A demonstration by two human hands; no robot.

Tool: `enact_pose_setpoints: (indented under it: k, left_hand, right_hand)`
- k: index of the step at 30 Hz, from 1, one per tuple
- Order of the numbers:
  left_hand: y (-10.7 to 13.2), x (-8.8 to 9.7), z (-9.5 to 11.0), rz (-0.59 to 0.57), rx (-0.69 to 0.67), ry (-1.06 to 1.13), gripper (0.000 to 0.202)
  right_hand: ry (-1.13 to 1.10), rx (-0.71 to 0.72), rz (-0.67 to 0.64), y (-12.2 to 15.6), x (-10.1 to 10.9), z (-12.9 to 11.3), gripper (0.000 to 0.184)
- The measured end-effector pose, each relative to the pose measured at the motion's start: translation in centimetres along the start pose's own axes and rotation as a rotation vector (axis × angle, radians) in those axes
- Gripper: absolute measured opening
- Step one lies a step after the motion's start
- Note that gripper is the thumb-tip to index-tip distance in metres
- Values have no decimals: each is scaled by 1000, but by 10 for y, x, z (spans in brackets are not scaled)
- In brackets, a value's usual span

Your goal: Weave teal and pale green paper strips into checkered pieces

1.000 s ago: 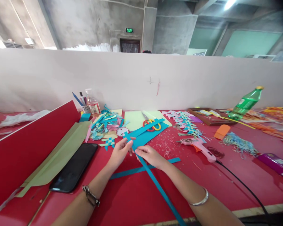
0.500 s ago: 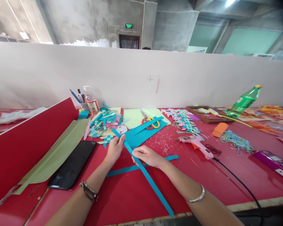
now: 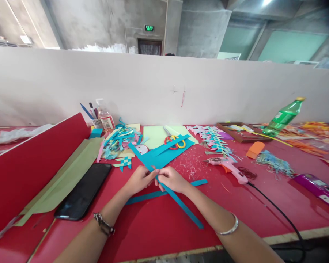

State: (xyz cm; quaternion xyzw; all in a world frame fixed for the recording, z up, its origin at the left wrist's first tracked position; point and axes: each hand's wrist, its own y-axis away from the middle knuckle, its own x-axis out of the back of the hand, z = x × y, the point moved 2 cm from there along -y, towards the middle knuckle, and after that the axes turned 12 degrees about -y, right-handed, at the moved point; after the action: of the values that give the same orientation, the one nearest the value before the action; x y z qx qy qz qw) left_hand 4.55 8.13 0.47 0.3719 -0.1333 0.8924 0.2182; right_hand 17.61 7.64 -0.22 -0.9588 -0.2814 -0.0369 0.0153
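A long blue paper strip [image 3: 183, 205] slants through both hands, one end up left and the other toward the table's front edge. Near its middle, my left hand [image 3: 141, 179] pinches it between thumb and fingers. Right beside it, my right hand [image 3: 172, 179] is closed on the same strip, fingertips almost touching the left ones. Below the hands another blue strip [image 3: 146, 197] lies across the red table. Just beyond them is a blue paper sheet [image 3: 164, 159] with a loose strip on it. Scissors [image 3: 178, 141] with red and yellow handles rest behind that.
A black phone [image 3: 83, 191] lies left of my arms. To the right sit a pink glue gun [image 3: 230, 168] with a black cord and a purple power strip [image 3: 316, 190]. Cut paper pieces [image 3: 120, 140], woven paper fish [image 3: 212, 138] and a green bottle [image 3: 285, 117] stand farther back.
My left hand has slid down along the strip toward my right hand, so they now meet. The strip's near end has shifted up, away from the table's front edge.
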Motion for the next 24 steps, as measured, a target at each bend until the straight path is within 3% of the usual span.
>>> enact_pose_setpoints:
  k: [5, 11, 21, 24]
  left_hand:
    - [1, 2, 6, 229, -131, -155, 38]
    - [0, -4, 1, 222, -170, -270, 37]
    - [1, 13, -2, 350, 125, 4, 55]
    - [0, 21, -10, 454, 185, 148, 52]
  right_hand:
    - [319, 168, 131, 4, 6, -7, 17]
    - [402, 201, 96, 6, 6, -8, 19]
    - [450, 273, 155, 4, 15, -15, 21]
    - [416, 274, 171, 3, 18, -14, 21]
